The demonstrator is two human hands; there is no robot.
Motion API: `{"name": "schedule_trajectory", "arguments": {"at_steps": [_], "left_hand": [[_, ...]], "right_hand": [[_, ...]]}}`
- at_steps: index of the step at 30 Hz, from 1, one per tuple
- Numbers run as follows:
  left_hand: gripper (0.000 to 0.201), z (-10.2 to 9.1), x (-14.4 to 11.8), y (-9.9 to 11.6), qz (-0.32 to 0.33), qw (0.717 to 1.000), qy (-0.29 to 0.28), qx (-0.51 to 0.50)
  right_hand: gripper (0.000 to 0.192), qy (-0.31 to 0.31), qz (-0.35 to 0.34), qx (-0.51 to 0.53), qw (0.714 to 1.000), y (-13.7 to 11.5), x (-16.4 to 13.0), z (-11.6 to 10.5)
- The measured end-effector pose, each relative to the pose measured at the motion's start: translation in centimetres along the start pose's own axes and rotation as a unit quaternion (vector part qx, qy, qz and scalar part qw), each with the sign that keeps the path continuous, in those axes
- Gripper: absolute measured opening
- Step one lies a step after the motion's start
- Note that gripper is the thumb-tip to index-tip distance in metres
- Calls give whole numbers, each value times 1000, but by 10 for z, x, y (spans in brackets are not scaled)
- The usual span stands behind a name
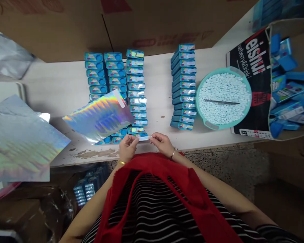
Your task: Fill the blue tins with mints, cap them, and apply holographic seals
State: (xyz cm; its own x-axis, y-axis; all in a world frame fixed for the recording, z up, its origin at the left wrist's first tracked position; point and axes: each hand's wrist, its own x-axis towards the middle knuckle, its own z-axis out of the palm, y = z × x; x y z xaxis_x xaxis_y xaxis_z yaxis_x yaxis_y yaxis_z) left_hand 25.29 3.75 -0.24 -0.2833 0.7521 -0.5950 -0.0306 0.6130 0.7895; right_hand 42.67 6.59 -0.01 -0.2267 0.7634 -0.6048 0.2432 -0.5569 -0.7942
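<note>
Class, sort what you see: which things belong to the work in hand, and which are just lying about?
In use:
left hand and right hand, pinching a small strip
rows of blue tins
holographic sheet

Lying about:
teal bowl of white pellets
black printed bag
cardboard boxes

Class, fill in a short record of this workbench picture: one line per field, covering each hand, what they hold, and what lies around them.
left hand: pinches one end of the small strip
right hand: pinches the other end
small strip: pale, held level between both hands
blue tins: laid in rows on the table
separate row of tins: right of the main rows
holographic sheet: overlaps the left rows
teal bowl: filled with pale pellets, a thin tool across them
table: white, worn front edge
</note>
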Motion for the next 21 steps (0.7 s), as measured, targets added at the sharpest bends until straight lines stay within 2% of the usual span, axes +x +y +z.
{"name": "schedule_trajectory", "arguments": {"at_steps": [3,5,9,16,21], "left_hand": [[15,1,7,-11,103,986,19,133],[12,3,10,-13,139,964,42,223],[8,9,11,-15,143,926,69,342],[11,15,13,-18,166,894,76,410],[16,15,16,-21,184,865,86,460]], "right_hand": [[44,17,-18,-37,999,14,10,-1],[43,29,-28,-60,997,23,14,-2],[38,48,-42,-92,994,37,17,-2],[32,47,-73,-125,988,50,26,-4],[31,32,-64,-90,993,64,35,0]]}}
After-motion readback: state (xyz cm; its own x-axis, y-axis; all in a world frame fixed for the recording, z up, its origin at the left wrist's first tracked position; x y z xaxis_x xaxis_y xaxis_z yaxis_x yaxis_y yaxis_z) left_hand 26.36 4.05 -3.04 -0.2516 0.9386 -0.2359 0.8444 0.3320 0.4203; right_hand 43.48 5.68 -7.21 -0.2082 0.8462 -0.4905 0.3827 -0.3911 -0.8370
